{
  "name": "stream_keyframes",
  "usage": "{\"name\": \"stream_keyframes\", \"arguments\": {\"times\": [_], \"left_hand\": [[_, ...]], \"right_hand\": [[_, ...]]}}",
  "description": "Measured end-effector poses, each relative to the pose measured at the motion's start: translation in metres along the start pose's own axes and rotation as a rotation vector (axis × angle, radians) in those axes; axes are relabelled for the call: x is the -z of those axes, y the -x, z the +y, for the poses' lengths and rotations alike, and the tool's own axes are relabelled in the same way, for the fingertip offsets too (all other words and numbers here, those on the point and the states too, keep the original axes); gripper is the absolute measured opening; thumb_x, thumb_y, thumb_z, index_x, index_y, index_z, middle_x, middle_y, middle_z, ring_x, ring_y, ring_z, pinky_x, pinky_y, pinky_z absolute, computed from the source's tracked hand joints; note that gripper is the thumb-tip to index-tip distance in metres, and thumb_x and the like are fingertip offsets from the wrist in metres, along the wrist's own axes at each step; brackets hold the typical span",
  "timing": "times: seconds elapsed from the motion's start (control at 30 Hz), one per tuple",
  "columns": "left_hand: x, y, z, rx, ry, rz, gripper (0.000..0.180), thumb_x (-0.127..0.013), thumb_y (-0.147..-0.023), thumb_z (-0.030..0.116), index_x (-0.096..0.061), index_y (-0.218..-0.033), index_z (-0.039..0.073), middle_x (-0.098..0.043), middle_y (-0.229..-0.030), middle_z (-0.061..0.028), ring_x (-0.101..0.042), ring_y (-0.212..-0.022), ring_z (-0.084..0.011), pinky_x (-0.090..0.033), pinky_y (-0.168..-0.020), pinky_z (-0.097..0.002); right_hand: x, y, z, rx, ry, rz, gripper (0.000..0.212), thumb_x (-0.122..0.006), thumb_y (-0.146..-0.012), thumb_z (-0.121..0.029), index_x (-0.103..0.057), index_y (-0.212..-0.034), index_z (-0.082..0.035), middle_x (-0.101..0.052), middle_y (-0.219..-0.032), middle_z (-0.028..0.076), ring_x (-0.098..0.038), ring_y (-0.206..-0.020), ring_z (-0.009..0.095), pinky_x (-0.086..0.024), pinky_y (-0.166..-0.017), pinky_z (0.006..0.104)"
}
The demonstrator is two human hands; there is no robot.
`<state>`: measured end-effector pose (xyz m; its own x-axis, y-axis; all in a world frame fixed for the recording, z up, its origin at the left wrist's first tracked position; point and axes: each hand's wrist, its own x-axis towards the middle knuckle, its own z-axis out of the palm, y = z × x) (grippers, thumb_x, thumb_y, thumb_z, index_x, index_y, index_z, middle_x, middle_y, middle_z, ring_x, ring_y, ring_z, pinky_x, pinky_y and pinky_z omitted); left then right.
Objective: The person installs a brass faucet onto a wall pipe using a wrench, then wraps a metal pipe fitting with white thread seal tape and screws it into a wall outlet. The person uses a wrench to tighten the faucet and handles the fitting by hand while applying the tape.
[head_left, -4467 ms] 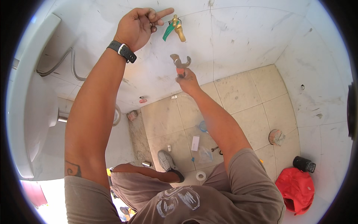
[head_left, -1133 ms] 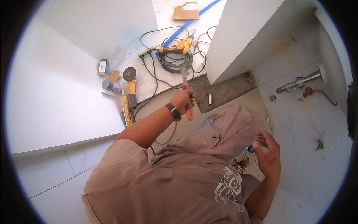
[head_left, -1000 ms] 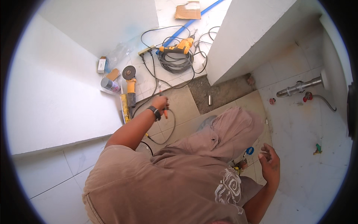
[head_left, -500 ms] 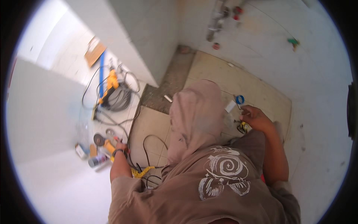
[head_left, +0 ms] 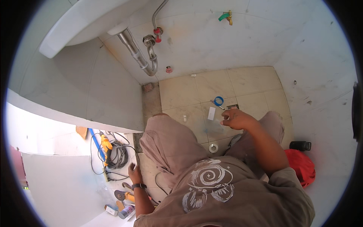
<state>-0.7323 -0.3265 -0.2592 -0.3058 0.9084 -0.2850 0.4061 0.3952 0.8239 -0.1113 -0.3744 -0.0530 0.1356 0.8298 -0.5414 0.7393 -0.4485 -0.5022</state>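
My left hand [head_left: 135, 174], with a dark band at the wrist, hangs beside the doorway floor, its fingers apart and nothing seen in them. An orange angle grinder [head_left: 129, 196] with a dark disc lies just below it. My right hand [head_left: 240, 120] reaches over the tiles in front of my right knee, thumb and forefinger apart, holding nothing I can see. Near its fingertips lie a white rectangular piece [head_left: 211, 113], a blue ring-shaped roll [head_left: 218, 101] and a thin stick. A dark square floor opening [head_left: 232, 107] sits just beyond the hand.
A white basin [head_left: 75, 28] with a metal trap pipe [head_left: 138, 58] overhangs the left. A green-handled tap [head_left: 224, 17] juts from the wall. Left are a yellow power tool [head_left: 107, 147], coiled cable [head_left: 119, 156] and spray can [head_left: 126, 212]. Right lies a red bag [head_left: 301, 168].
The view has swung right and down, bringing the basin in. My left hand has left the red part by the grinder. The yellow object near my right hand no longer shows.
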Motion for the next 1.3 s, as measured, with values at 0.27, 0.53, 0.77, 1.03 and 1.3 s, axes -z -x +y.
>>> {"name": "stream_keyframes", "arguments": {"times": [0.27,0.53,0.77,1.03,1.3], "left_hand": [[-0.062,0.031,0.337,-0.570,0.103,-0.215,0.043,-0.067,-0.097,0.013,-0.056,-0.134,-0.007,-0.070,-0.120,-0.0164,-0.066,-0.107,-0.0198,-0.053,-0.094,-0.0323],[-0.211,0.077,0.494,-0.821,-0.034,-0.747,0.045,-0.068,-0.096,0.019,-0.058,-0.131,-0.008,-0.070,-0.114,-0.0163,-0.068,-0.107,-0.0221,-0.054,-0.093,-0.0339],[-0.365,0.064,0.602,-1.108,-0.269,-0.660,0.035,-0.073,-0.091,0.025,-0.068,-0.108,-0.005,-0.072,-0.093,-0.0099,-0.066,-0.085,-0.0171,-0.055,-0.079,-0.0321],[-0.531,0.026,0.702,-1.504,-0.435,-0.296,0.048,-0.070,-0.090,0.024,-0.062,-0.128,-0.004,-0.070,-0.115,-0.0247,-0.070,-0.103,-0.0375,-0.055,-0.091,-0.0449],[-0.535,0.032,0.716,-1.300,-0.914,-0.028,0.033,-0.056,-0.100,0.036,-0.073,-0.109,0.010,-0.074,-0.102,-0.0218,-0.069,-0.097,-0.0435,-0.055,-0.085,-0.0526]], "right_hand": [[0.012,-0.032,0.061,-0.083,-0.250,0.031,0.063,-0.072,-0.090,-0.040,-0.060,-0.136,0.001,-0.070,-0.123,0.019,-0.067,-0.114,0.033,-0.053,-0.096,0.0432],[0.004,-0.056,0.058,0.080,-0.138,0.066,0.068,-0.072,-0.090,-0.042,-0.055,-0.141,0.000,-0.066,-0.130,0.024,-0.062,-0.122,0.039,-0.050,-0.102,0.0442],[0.010,-0.069,0.064,0.116,-0.151,0.050,0.065,-0.069,-0.090,-0.041,-0.055,-0.137,0.001,-0.066,-0.127,0.025,-0.063,-0.120,0.040,-0.050,-0.101,0.0463],[0.007,-0.070,0.090,0.135,-0.276,0.119,0.060,-0.067,-0.089,-0.039,-0.057,-0.133,0.001,-0.067,-0.123,0.025,-0.063,-0.118,0.040,-0.051,-0.099,0.0480],[0.004,-0.065,0.102,0.151,-0.374,0.132,0.063,-0.068,-0.087,-0.041,-0.057,-0.135,-0.001,-0.068,-0.120,0.023,-0.063,-0.117,0.038,-0.050,-0.100,0.0476]]}}
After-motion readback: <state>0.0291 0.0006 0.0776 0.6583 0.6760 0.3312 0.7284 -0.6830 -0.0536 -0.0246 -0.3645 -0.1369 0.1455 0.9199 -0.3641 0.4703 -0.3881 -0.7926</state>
